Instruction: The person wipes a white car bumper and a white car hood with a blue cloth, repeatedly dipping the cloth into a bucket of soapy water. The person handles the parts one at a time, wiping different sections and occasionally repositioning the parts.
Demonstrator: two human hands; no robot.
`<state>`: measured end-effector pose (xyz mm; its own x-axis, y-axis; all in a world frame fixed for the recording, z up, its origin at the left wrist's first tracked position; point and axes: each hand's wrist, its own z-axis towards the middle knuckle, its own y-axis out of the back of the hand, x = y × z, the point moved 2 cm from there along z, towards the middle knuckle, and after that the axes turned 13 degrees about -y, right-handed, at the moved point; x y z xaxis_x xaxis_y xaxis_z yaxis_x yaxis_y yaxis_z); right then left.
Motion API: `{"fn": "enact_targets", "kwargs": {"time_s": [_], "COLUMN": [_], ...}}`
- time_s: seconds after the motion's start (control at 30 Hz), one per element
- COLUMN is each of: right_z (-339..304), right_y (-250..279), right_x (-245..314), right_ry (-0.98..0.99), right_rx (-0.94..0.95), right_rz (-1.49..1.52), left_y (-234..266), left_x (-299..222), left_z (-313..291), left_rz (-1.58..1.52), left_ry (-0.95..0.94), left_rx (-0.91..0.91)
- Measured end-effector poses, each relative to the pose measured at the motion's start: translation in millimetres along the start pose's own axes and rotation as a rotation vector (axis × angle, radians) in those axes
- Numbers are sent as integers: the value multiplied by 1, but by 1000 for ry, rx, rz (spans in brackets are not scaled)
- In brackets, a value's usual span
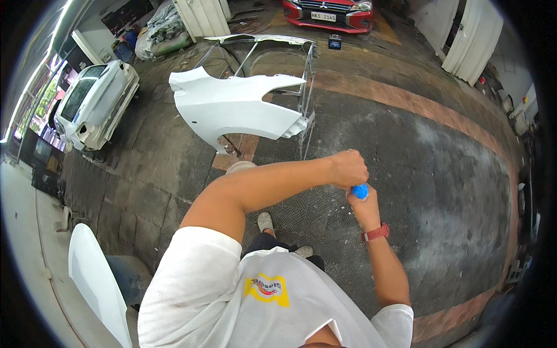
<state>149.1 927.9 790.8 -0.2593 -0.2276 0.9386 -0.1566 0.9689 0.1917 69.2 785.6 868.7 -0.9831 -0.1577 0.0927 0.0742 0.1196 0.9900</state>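
Being gripped in the curled right hand (pixel 365 210), against a fisted left hand (pixel 348 168) whose contents cannot be told, a blue object (pixel 360 191) is held right of a white fender (pixel 232 104), its handling apparently unfinished.

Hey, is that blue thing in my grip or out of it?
In: your right hand curls around the blue thing, with only part of it showing, close to your left hand.
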Motion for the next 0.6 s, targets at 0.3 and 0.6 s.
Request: {"fn": "enact_targets", "kwargs": {"time_s": [0.3,0.6], "right_z": [23,32], "right_y": [0,3], "right_x": [-5,8], "right_ry": [169,248], "right_rx": [-182,-307], "right_rz": [-356,-735], "left_y": [-37,-55], "left_x": [-4,-9], "left_z": [-8,-14], "left_rz": [-147,-285], "left_ry": [305,566], "left_rx": [-48,-175]}}
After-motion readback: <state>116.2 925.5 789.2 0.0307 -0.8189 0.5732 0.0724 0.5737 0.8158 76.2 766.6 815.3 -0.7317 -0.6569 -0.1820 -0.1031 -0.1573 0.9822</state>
